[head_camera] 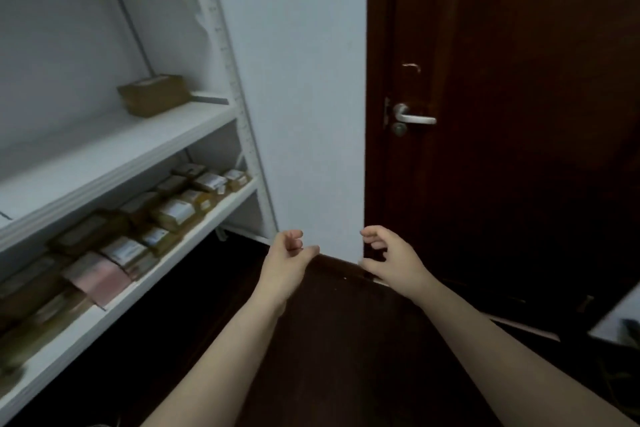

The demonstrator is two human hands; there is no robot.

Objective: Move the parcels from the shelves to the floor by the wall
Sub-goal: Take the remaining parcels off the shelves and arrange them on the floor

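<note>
A white shelving unit fills the left side. One brown cardboard parcel sits alone at the right end of the middle shelf. The shelf below carries several small brown parcels with white labels and a pink one. My left hand and my right hand are stretched out side by side over the dark floor, near the foot of the white wall. Both hands have loosely curled fingers and hold nothing.
A dark wooden door with a silver lever handle stands shut to the right of the wall. A white object's corner shows at the right edge. The dark floor runs under the lowest shelf.
</note>
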